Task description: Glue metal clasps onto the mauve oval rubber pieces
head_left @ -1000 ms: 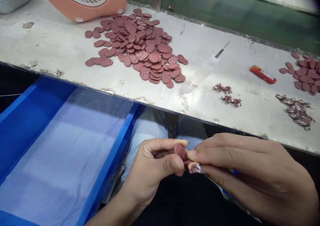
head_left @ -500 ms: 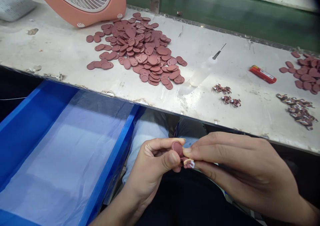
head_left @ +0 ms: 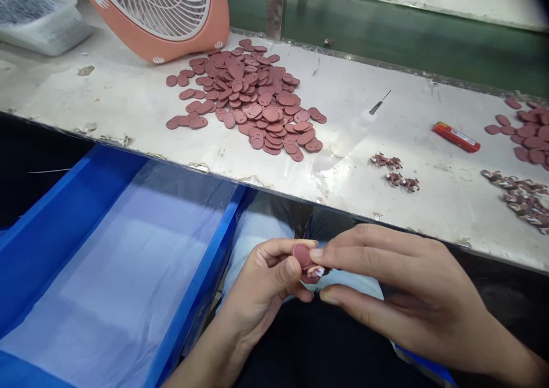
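Note:
My left hand pinches a reddish-brown oval disc between thumb and fingers, above my lap. Against the disc's lower part sits a tiny painted figure in brown, white and cream; its exact shape is too small to tell. With its index fingertip, my right hand touches the disc's right edge beside the figure. The right thumb is lowered and apart from that finger, with a gap between them. A large pile of similar discs lies on the bench, and several small figures lie right of it.
On the grey bench stand an orange fan and a white tub. A clear needle-tipped bottle and a red lighter lie farther right, near more discs and figures. A blue lined bin is below left.
My right thumb has moved down, away from the figure it was pinching. The figure now sits closer against the disc in my left hand. The view has shifted slightly.

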Demonstrator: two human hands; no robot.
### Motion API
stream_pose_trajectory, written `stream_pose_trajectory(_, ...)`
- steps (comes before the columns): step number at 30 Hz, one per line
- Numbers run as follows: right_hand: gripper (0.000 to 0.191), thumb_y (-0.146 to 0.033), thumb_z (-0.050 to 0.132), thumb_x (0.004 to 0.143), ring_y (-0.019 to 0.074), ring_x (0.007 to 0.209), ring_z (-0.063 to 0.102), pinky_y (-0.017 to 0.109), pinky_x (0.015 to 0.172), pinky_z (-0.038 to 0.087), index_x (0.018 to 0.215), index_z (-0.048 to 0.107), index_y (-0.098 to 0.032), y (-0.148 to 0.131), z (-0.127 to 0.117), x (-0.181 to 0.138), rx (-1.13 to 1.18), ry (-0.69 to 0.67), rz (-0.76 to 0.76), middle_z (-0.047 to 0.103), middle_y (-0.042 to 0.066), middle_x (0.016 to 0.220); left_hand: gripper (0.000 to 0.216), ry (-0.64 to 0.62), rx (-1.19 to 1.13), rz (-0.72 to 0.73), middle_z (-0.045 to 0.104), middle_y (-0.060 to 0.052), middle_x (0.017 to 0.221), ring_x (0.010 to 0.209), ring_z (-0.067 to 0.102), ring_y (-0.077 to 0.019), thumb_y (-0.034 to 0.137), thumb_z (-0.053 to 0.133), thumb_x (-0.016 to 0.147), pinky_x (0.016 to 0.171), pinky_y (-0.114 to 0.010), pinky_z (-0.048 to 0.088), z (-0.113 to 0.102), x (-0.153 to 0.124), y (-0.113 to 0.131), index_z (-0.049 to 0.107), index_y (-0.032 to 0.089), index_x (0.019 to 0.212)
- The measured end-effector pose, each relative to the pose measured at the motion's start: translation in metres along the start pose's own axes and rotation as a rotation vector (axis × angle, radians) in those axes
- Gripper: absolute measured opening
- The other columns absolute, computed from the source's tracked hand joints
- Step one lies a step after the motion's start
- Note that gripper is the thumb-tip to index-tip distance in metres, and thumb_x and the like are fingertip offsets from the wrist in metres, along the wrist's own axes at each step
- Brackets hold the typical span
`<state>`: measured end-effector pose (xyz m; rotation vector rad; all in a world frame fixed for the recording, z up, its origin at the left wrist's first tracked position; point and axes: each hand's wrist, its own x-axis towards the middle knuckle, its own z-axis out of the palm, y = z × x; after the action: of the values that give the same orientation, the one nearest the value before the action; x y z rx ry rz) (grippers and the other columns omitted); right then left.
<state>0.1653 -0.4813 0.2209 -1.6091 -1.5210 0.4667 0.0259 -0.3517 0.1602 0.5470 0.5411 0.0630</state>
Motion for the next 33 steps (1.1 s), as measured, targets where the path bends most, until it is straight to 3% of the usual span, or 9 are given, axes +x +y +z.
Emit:
stream_pose_trajectory(4, 0.039, -0.021, 0.073, 0.090, 0.0070, 0.093, 0.063, 0.013, 0.085, 0.052, 0.126, 0.061, -0.016, 0.000, -0.001, 0.004, 0.010, 0.025, 0.000, 0.065, 0.001, 0.105, 0.038, -0.018, -0.013, 0.002, 0.066, -0.001, 0.063, 0.052, 0.055, -0.0071, 0.050, 0.089, 0.062, 0.048, -0.015, 0.050, -0.006, -0.002, 0.001, 0.080, 0.017, 0.078)
stream_pose_trajectory(11, 0.032, -0.012, 0.067, 0.092, 0.0057, 0.089, 0.062, 0.014, 0.079, 0.053, 0.123, 0.064, -0.019, 0.000, 0.003, 0.010, 0.060, -0.020, 0.017, 0.065, -0.001, 0.099, 0.040, -0.107, -0.036, 0.028, 0.067, -0.001, 0.069, 0.054, 0.055, -0.0052, 0.051, 0.084, 0.069, 0.053, -0.013, 0.054, -0.012, -0.004, 0.001, 0.082, 0.018, 0.091)
stream_pose_trajectory(22, 0.030, -0.014, 0.068, 0.092, 0.0069, 0.082, 0.062, 0.017, 0.069, 0.054, 0.122, 0.067, -0.019, 0.001, 0.005, 0.009, 0.096, -0.012, 0.049, 0.067, -0.001, 0.095, 0.032, -0.159, -0.087, 0.029, 0.071, -0.003, 0.080, 0.061, 0.060, -0.0062, 0.044, 0.079, 0.079, 0.056, -0.013, 0.057, -0.016, -0.004, -0.001, 0.081, 0.018, 0.096)
stream_pose_trajectory(33, 0.021, -0.013, 0.069, 0.093, 0.0055, 0.081, 0.062, 0.014, 0.072, 0.052, 0.113, 0.068, -0.018, -0.001, 0.007, 0.013, 0.132, -0.006, 0.025, 0.069, -0.001, 0.092, 0.027, -0.160, -0.098, 0.008, 0.070, -0.001, 0.071, 0.054, 0.060, -0.0054, 0.042, 0.080, 0.078, 0.053, -0.012, 0.056, -0.008, -0.006, 0.000, 0.081, 0.017, 0.088)
